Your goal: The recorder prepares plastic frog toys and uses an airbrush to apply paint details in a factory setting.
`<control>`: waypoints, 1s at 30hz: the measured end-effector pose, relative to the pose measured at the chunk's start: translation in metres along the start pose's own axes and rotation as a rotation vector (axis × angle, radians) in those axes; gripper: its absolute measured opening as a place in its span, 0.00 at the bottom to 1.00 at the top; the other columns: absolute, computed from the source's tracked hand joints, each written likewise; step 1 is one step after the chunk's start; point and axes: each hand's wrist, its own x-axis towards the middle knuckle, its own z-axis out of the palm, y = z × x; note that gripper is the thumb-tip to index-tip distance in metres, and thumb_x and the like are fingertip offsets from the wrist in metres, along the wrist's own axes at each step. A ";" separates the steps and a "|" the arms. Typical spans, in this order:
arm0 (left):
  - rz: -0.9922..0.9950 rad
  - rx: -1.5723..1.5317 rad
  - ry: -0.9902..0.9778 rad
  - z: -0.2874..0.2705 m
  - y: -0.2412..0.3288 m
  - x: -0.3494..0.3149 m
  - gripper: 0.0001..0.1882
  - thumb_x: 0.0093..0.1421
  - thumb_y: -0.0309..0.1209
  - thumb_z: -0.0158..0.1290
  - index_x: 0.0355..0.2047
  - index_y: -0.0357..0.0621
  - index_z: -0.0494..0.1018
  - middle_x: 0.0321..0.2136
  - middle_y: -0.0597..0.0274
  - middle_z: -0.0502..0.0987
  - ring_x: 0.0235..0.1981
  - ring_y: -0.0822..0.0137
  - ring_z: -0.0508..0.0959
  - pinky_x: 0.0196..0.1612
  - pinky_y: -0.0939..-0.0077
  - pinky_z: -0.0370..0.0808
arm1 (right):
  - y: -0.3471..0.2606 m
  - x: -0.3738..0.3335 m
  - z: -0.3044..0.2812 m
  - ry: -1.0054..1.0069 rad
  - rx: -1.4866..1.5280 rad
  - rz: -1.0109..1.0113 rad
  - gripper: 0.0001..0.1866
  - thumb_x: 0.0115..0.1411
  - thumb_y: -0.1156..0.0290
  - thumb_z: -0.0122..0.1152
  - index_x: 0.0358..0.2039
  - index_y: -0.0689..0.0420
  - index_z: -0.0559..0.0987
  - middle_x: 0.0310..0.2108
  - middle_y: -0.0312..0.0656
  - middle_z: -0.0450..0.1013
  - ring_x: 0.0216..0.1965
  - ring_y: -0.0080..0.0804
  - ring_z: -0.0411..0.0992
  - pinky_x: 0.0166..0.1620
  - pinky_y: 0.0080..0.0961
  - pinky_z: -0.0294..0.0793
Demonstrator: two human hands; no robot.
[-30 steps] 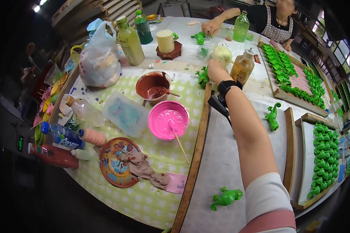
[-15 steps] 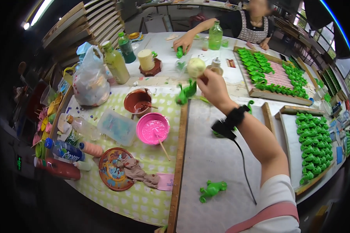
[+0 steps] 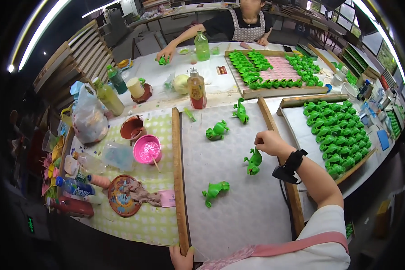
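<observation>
My right hand (image 3: pixel 273 145) pinches the upper end of a green animal figurine (image 3: pixel 254 163), which looks like a chameleon, over a wooden-framed tray lined with white sheet (image 3: pixel 238 220). Whether the figurine is lifted or touches the sheet I cannot tell. Three similar figurines rest on this tray: one at the far end (image 3: pixel 240 111), one left of it (image 3: pixel 217 130), and one nearer me (image 3: pixel 216 193). My left hand (image 3: pixel 182 258), partly cut off by the lower edge, is closed round the near end of the tray's left wooden rail (image 3: pixel 181 189).
Rows of green figurines (image 3: pixel 335 135) fill a tray at right; another filled tray (image 3: pixel 283 91) stands beyond. A pink paint bowl (image 3: pixel 147 149), brown pot (image 3: pixel 132 128) and stained plate (image 3: pixel 123 195) sit left. A bottle (image 3: pixel 197 90) and pale ball (image 3: pixel 181 84) stand ahead. A co-worker's hand (image 3: pixel 165 55) holds a figurine.
My right hand has left the pale round ball and come back toward me, onto a green figurine. The view has shifted, showing more of my left hand on the rail.
</observation>
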 end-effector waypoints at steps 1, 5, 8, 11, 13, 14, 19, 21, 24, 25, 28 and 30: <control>0.008 0.003 0.016 0.002 -0.001 0.001 0.24 0.47 0.37 0.54 0.41 0.35 0.64 0.35 0.44 0.64 0.38 0.47 0.64 0.39 0.61 0.63 | 0.005 0.000 0.003 -0.031 -0.013 0.004 0.06 0.41 0.75 0.55 0.21 0.62 0.74 0.22 0.46 0.72 0.26 0.40 0.70 0.32 0.29 0.69; 0.032 0.014 0.043 0.005 -0.005 0.001 0.25 0.47 0.37 0.54 0.42 0.35 0.64 0.36 0.44 0.64 0.38 0.47 0.64 0.40 0.61 0.63 | 0.016 0.009 0.016 -0.026 0.071 0.032 0.06 0.40 0.75 0.55 0.22 0.62 0.75 0.22 0.47 0.72 0.27 0.40 0.70 0.32 0.29 0.69; 0.041 -0.004 0.050 0.005 -0.003 0.000 0.25 0.47 0.37 0.54 0.43 0.35 0.63 0.38 0.43 0.64 0.40 0.47 0.64 0.41 0.62 0.63 | 0.018 0.018 0.023 -0.046 0.108 0.029 0.06 0.41 0.74 0.55 0.22 0.62 0.75 0.22 0.46 0.72 0.27 0.39 0.71 0.33 0.29 0.69; 0.083 0.062 0.081 0.005 0.000 0.000 0.22 0.46 0.34 0.54 0.39 0.35 0.64 0.35 0.48 0.66 0.37 0.52 0.67 0.38 0.66 0.65 | 0.017 0.022 0.025 -0.062 0.024 -0.014 0.10 0.44 0.71 0.56 0.26 0.65 0.74 0.23 0.46 0.72 0.26 0.34 0.71 0.32 0.25 0.70; 0.119 0.132 0.114 0.005 -0.001 0.001 0.18 0.46 0.33 0.54 0.35 0.35 0.65 0.32 0.52 0.67 0.33 0.56 0.69 0.34 0.68 0.68 | 0.015 0.021 0.023 -0.151 -0.018 0.045 0.14 0.45 0.67 0.55 0.29 0.65 0.74 0.27 0.48 0.72 0.30 0.37 0.71 0.35 0.26 0.69; 0.052 0.059 0.078 0.006 -0.003 0.002 0.22 0.43 0.34 0.56 0.36 0.34 0.65 0.33 0.50 0.66 0.35 0.54 0.68 0.37 0.66 0.66 | 0.014 0.019 0.022 -0.147 -0.015 0.030 0.14 0.45 0.67 0.55 0.29 0.65 0.74 0.27 0.48 0.72 0.30 0.37 0.71 0.35 0.26 0.69; 0.060 0.016 0.082 0.011 -0.015 0.003 0.24 0.41 0.34 0.58 0.37 0.33 0.65 0.33 0.49 0.65 0.36 0.51 0.67 0.39 0.65 0.65 | 0.007 -0.007 0.004 -0.073 0.032 0.024 0.17 0.45 0.65 0.55 0.31 0.65 0.74 0.29 0.50 0.72 0.32 0.42 0.70 0.37 0.28 0.68; 0.093 -0.019 0.096 0.011 -0.017 0.002 0.25 0.41 0.34 0.58 0.37 0.33 0.65 0.34 0.48 0.65 0.37 0.51 0.67 0.39 0.65 0.65 | 0.004 -0.026 -0.007 -0.064 -0.006 0.016 0.17 0.46 0.65 0.55 0.32 0.65 0.73 0.29 0.50 0.72 0.32 0.41 0.70 0.38 0.27 0.68; 0.080 -0.062 0.056 0.010 -0.019 0.002 0.25 0.41 0.33 0.58 0.38 0.32 0.64 0.35 0.48 0.65 0.38 0.52 0.67 0.40 0.66 0.65 | 0.000 -0.061 -0.024 -0.044 0.066 0.037 0.16 0.47 0.66 0.55 0.33 0.66 0.73 0.30 0.49 0.72 0.33 0.39 0.71 0.38 0.27 0.68; 0.092 -0.062 0.032 0.009 -0.021 0.002 0.25 0.41 0.33 0.58 0.38 0.32 0.64 0.35 0.48 0.65 0.38 0.52 0.67 0.40 0.66 0.65 | -0.002 -0.075 -0.029 -0.035 0.059 0.043 0.16 0.47 0.66 0.55 0.33 0.66 0.73 0.30 0.49 0.72 0.33 0.39 0.71 0.38 0.27 0.68; 0.126 -0.234 -0.007 0.005 -0.028 0.002 0.26 0.42 0.31 0.57 0.41 0.32 0.64 0.35 0.50 0.65 0.38 0.56 0.67 0.41 0.68 0.64 | -0.011 -0.117 -0.041 -0.029 0.133 0.091 0.14 0.49 0.67 0.54 0.32 0.65 0.73 0.29 0.47 0.72 0.32 0.36 0.71 0.37 0.27 0.68; 0.166 -0.256 -0.030 0.003 -0.034 0.003 0.26 0.42 0.31 0.57 0.41 0.32 0.63 0.35 0.50 0.66 0.38 0.56 0.67 0.41 0.68 0.65 | -0.018 -0.144 -0.045 -0.025 0.122 0.083 0.14 0.49 0.68 0.54 0.32 0.65 0.73 0.28 0.46 0.72 0.31 0.35 0.70 0.37 0.26 0.68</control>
